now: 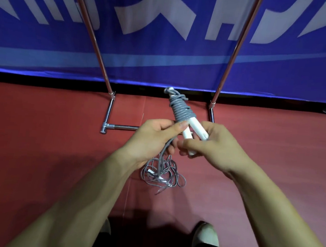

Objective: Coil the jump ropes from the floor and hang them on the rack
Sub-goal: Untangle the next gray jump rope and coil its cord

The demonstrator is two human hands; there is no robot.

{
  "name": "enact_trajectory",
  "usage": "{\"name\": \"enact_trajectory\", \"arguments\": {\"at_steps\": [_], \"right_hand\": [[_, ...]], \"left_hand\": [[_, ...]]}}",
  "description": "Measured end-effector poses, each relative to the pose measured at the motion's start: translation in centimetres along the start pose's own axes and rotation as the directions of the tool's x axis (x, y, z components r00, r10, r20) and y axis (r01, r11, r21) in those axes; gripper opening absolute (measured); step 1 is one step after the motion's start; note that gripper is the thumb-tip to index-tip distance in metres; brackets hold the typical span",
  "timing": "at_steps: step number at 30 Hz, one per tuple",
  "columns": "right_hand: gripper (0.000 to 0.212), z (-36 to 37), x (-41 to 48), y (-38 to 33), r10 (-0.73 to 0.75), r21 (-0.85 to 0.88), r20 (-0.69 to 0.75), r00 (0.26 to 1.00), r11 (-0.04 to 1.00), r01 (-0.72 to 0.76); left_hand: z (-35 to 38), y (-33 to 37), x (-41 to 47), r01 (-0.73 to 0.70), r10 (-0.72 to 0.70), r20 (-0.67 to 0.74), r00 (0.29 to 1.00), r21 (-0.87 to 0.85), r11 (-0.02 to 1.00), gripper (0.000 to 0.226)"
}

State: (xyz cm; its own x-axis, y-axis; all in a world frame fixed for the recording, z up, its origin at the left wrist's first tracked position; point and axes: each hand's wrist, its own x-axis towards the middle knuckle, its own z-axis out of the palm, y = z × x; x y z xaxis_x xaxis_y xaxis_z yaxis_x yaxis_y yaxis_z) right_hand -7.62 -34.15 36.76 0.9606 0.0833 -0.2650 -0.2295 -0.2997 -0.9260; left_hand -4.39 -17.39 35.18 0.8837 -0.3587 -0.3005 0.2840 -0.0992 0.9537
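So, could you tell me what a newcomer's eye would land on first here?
Probably the white jump-rope handles at centre, wrapped in grey cord: the right hand grips them, the left hand holds the cord. Below, a tangled grey rope lies on the red floor, with the chrome rack before a blue banner.

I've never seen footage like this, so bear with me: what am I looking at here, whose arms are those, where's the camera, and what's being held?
There is no machine here: a camera worn on a person's head looks down at their own bare arms. The left hand grips a grey cord, partly wound around two white handles, which the right hand holds. Loose cord hangs down to a tangle on the red floor. Behind stand a chrome rack and a blue banner.
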Motion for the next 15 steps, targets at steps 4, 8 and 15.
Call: {"name": "enact_trajectory", "arguments": {"at_steps": [4, 8, 15], "right_hand": [[0.024, 0.7, 0.3, 0.9, -0.083, -0.281, -0.153, 0.985, 0.959, 0.037], [0.028, 1.8, 0.2, 1.5, -0.087, -0.496, -0.209, 0.974, 0.868, -0.029], [0.041, 4.5, -0.4, 1.2, -0.109, -0.59, -0.14, 0.984, 0.807, 0.005]], "left_hand": [[0.1, -0.8, 0.6, 0.061, -0.037, -0.126, 0.991, 0.196, 0.979, 0.049], [1.1, -1.2, 0.7, 0.085, -0.058, -0.14, 0.988, 0.197, 0.977, 0.045], [1.1, -1.2, 0.7, 0.057, -0.022, -0.162, 0.987, 0.211, 0.976, 0.046]]}}
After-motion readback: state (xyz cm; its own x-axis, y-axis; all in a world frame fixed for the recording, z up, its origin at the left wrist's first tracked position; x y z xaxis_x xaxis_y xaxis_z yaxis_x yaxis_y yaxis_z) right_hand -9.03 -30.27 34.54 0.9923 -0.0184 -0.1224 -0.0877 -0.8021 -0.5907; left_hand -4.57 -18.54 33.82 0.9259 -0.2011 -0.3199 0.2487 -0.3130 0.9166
